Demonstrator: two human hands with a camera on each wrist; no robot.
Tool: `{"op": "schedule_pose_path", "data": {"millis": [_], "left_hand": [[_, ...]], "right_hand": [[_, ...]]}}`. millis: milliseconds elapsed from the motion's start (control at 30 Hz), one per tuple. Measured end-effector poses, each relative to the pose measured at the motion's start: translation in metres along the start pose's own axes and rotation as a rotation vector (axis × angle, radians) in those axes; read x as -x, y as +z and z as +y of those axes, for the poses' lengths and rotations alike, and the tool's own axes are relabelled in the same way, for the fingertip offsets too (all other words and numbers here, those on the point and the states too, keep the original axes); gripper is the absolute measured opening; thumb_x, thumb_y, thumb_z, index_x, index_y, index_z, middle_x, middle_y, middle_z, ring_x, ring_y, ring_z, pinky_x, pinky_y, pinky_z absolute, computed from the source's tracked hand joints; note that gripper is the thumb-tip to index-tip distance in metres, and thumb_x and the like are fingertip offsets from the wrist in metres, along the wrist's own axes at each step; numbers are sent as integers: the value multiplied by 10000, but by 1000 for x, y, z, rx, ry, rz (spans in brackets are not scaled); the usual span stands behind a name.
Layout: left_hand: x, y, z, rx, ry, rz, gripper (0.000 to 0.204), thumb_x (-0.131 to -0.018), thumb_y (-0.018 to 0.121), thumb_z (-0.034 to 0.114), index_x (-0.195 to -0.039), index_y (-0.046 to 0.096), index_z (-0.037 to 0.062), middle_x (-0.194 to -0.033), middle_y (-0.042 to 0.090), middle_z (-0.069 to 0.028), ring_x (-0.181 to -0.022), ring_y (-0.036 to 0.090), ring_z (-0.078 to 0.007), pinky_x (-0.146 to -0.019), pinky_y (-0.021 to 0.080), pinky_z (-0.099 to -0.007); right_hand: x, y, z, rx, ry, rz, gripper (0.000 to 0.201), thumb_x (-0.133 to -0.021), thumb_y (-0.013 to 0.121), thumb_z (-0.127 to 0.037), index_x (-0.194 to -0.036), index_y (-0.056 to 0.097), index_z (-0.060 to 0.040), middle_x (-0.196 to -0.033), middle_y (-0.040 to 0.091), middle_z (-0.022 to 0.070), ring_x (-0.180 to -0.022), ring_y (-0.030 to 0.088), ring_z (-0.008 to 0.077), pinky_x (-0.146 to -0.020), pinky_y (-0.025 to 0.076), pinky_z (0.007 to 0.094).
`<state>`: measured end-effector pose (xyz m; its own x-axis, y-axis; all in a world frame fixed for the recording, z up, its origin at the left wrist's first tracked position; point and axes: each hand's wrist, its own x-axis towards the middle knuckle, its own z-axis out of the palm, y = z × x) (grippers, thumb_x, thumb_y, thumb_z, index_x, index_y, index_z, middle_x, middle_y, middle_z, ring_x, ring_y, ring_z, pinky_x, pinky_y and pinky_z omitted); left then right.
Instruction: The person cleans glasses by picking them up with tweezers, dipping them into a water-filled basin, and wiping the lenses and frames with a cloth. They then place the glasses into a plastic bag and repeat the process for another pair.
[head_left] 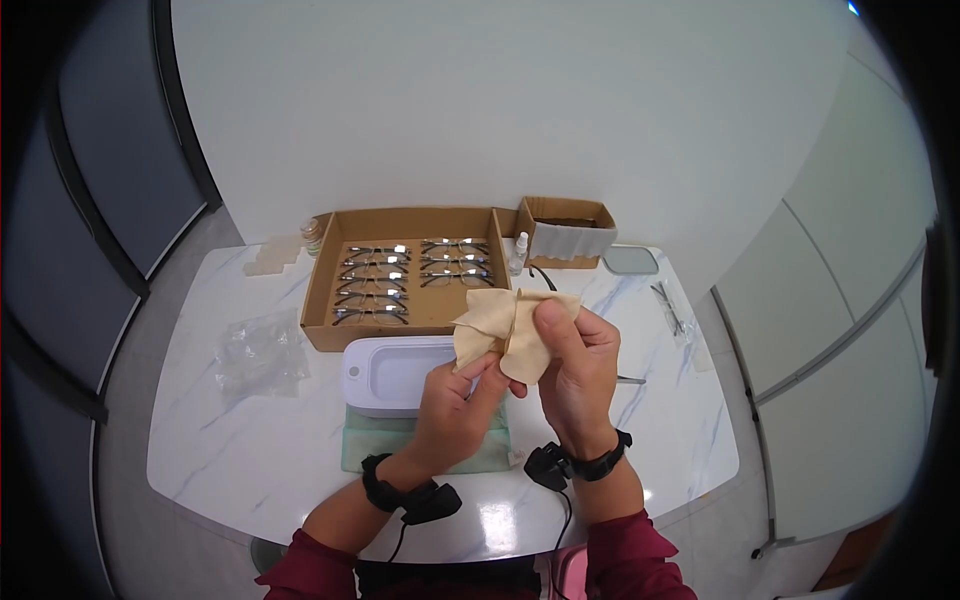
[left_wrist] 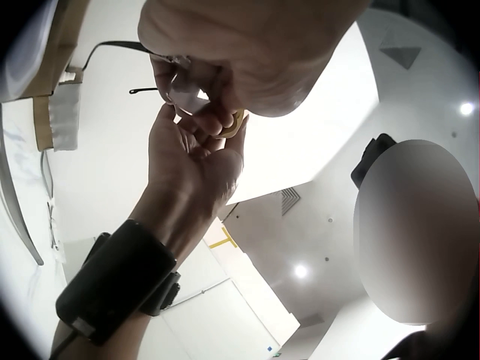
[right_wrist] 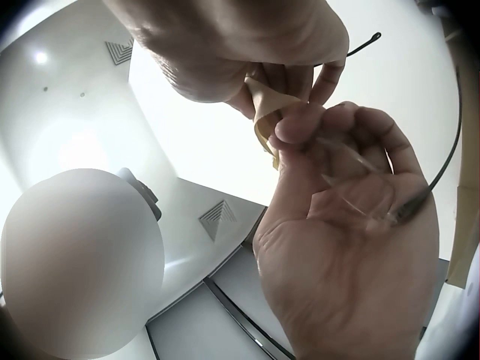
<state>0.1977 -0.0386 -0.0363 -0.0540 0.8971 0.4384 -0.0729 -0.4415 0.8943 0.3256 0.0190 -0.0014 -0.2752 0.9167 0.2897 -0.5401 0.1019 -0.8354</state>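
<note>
A beige cleaning cloth (head_left: pixel 512 330) is draped over a pair of eyeglasses between my hands, above the table. My left hand (head_left: pixel 458 412) pinches the glasses from below, its fingertips at the cloth's lower edge. In the right wrist view a clear lens (right_wrist: pixel 358 184) lies across the left fingers, and a thin dark temple (right_wrist: pixel 444 169) extends past them. My right hand (head_left: pixel 578 375) grips the cloth, thumb on top and fingers behind it. One temple tip (head_left: pixel 543 277) sticks out above the cloth. The cloth covers most of the frame in the head view.
Behind the hands, a cardboard box (head_left: pixel 318 290) holds several eyeglasses in two columns. A white cleaner tub (head_left: pixel 385 375) sits on a green cloth (head_left: pixel 420 445). Around them are a plastic bag (head_left: pixel 262 355), spray bottle (head_left: pixel 519 255), smaller box (head_left: pixel 565 245) and grey oval tray (head_left: pixel 631 261).
</note>
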Motion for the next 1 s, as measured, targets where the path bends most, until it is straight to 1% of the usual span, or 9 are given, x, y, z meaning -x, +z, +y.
{"op": "schedule_pose_path", "data": {"millis": [167, 233, 333, 367, 400, 567, 767, 833, 1000], "left_hand": [[-1, -8, 1, 128, -81, -49, 286, -1047, 473, 171, -958, 656, -30, -862, 650, -22, -807, 555, -81, -755, 448, -247], [-1, -8, 5, 170, -84, -57, 291, -1050, 468, 172, -946, 651, -28, -870, 646, -22, -810, 551, -85, -766, 449, -250], [-1, -7, 6, 151, -122, -65, 264, -1043, 467, 140, -946, 643, -31, -886, 650, -44, -823, 565, -98, -778, 455, -257], [-2, -5, 4, 85, -58, -61, 248, -1037, 471, 126, -953, 643, -32, -871, 651, -47, -820, 576, -104, -775, 458, -260], [-2, -3, 2, 20, 7, -57, 233, -1030, 475, 112, -961, 643, -33, -857, 652, -51, -817, 587, -109, -771, 461, -263], [1, 0, 2, -33, 16, -4, 212, -1020, 487, 105, -968, 641, -31, -814, 649, -48, -762, 591, -105, -718, 467, -257], [6, -6, -10, 90, -56, 138, 220, -1025, 485, 108, -998, 645, -41, -857, 660, -23, -789, 564, -52, -688, 449, -217], [6, -6, -10, 162, -60, 179, 223, -1025, 485, 106, -1013, 647, -47, -872, 662, -17, -806, 556, -41, -693, 445, -209], [3, -5, -5, 295, -77, 250, 228, -1030, 493, 98, -1029, 656, -61, -914, 662, -19, -835, 551, -41, -722, 439, -202]], "right_hand": [[-5, -5, 8, -163, -69, -75, 245, -997, 602, -146, -1025, 690, 81, -900, 695, 100, -711, 622, 108, -573, 488, 261], [-4, -4, 2, -278, -26, -241, 257, -1003, 593, -152, -1017, 680, 89, -900, 689, 107, -711, 630, 127, -576, 501, 287], [-3, -7, 8, -136, -79, -110, 235, -994, 596, -126, -1022, 671, 95, -863, 684, 112, -669, 630, 137, -519, 494, 285], [-2, -6, 6, -136, -79, -110, 235, -994, 596, -126, -1022, 671, 95, -863, 684, 112, -669, 630, 137, -519, 494, 285], [0, -5, 3, -137, -38, -109, 220, -986, 602, -112, -1023, 672, 93, -849, 684, 113, -643, 625, 135, -493, 485, 276], [1, 4, -2, -109, 42, -53, 178, -958, 631, -82, -1016, 683, 79, -811, 684, 102, -575, 601, 120, -427, 444, 250], [2, 9, 18, 38, 8, -14, 206, -939, 683, -104, -1050, 705, 68, -883, 703, 54, -741, 621, 63, -623, 489, 203], [4, 9, 28, 60, -8, -106, 217, -942, 689, -111, -1065, 711, 65, -916, 706, 38, -805, 601, 40, -695, 474, 185], [3, 9, 33, 60, -21, -114, 216, -947, 685, -115, -1060, 712, 67, -906, 702, 25, -794, 586, 34, -675, 471, 190]]}}
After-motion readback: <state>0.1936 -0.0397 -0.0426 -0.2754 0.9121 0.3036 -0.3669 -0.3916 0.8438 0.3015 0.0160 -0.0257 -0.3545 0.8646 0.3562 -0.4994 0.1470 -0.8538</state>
